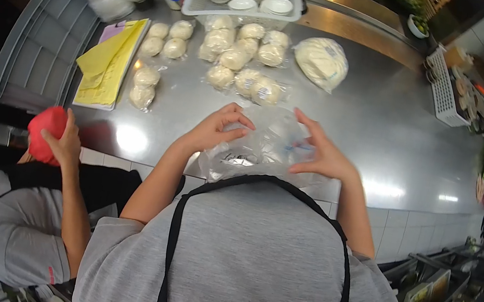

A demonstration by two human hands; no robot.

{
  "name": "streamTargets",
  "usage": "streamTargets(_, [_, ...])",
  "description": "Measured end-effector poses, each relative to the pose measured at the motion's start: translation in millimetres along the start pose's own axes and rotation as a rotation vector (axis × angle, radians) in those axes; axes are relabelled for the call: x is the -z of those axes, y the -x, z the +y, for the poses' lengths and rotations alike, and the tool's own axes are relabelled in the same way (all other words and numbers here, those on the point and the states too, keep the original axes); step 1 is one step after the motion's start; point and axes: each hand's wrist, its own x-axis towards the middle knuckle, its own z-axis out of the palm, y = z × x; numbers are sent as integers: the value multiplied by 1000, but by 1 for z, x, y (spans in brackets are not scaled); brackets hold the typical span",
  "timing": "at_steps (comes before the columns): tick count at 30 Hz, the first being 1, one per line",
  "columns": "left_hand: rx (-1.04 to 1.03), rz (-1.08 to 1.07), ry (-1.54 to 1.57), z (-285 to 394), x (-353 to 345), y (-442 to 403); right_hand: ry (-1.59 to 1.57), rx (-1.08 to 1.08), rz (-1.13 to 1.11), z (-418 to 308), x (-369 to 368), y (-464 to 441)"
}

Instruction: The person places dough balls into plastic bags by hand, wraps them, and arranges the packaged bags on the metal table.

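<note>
A clear plastic bag [263,139] lies at the table's front edge, between my two hands. My left hand [223,127] is at the bag's left side, fingers curved and apart. At its right side my right hand [321,152] has thumb and forefinger spread wide. Just beyond the bag are wrapped pale dough balls [265,91], some in pairs, with several more packs [234,57] behind them. Two wrapped balls [144,86] lie further left. A larger bag of pale dough or powder [322,63] rests to the right of the packs.
Yellow papers [104,72] and a grey crate [38,37] are at left. A white basket [193,3] of small dishes stands at the back, another basket [446,96] at right. A co-worker [25,223] at left holds a red object [46,133].
</note>
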Motion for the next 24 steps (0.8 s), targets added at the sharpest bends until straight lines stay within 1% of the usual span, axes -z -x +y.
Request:
streamTargets(2, [-144, 23, -45, 19, -28, -15, 156, 222, 149, 3, -24, -3])
streamTargets(3, [-180, 31, 113, 24, -45, -23, 157, 211, 177, 2, -32, -7])
streamTargets(4, [-186, -4, 115, 29, -61, -28, 179, 245, 277, 2, -39, -10])
streamTargets(5, [-131, 4, 178, 38, -74, -30, 201, 276, 379, 6, -43, -10])
streamTargets(6, [-78, 11, 238, 44, -83, -33, 202, 260, 416, 18, -43, -10])
streamTargets(7, [-185, 44, 45, 44, -89, -37, 276, 248, 516, 34, -41, -10])
streamTargets(8, [-203, -3, 47, 46, -91, -39, 354, 228, 620, 43, -37, -7])
streamTargets(9, [-280, 35, -282, 49, -91, -40, 366, 199, 670, 42, -30, 1])
streamTargets(10, [-373, 76, -605, 49, -93, -41, 304, 136, 750, 40, -26, 9])
streamTargets(11, [-454, 96, -639, 48, -96, -41, 230, 68, 845, 41, -24, 17])
streamTargets(12, [-499, 12, -625, 48, -100, -43, 222, 19, 926, 47, -22, 22])
streamTargets(14, [-647, -65, -410, 48, -106, -38, -164, 129, 1066, 58, -33, 36])
streamTargets(15, [-689, -136, -401, 47, -108, -36, -347, 129, 1096, 43, -45, 46])
streamTargets(16, [-736, -255, -380, 43, -109, -36, -531, 150, 1129, 27, -59, 54])
streamTargets(18, [-798, -190, -255, 29, -116, -46, -484, 143, 1269, 30, -96, 55])
streamTargets(20, [-889, -235, -239, 15, -122, -61, -471, 106, 1239, 24, -140, 70])
streamTargets(21, [-740, -338, -79, 11, -130, -63, -471, 84, 1332, 22, -159, 84])
streamTargets(22, [-576, -438, 60, 9, -140, -62, -224, -33, 1381, 17, -177, 98])
streamTargets(23, [-591, -521, 71, 9, -152, -62, 13, -164, 1404, 11, -195, 109])
streamTargets(24, [-361, -552, 256, 12, -166, -61, 12, -197, 1476, 5, -212, 122])
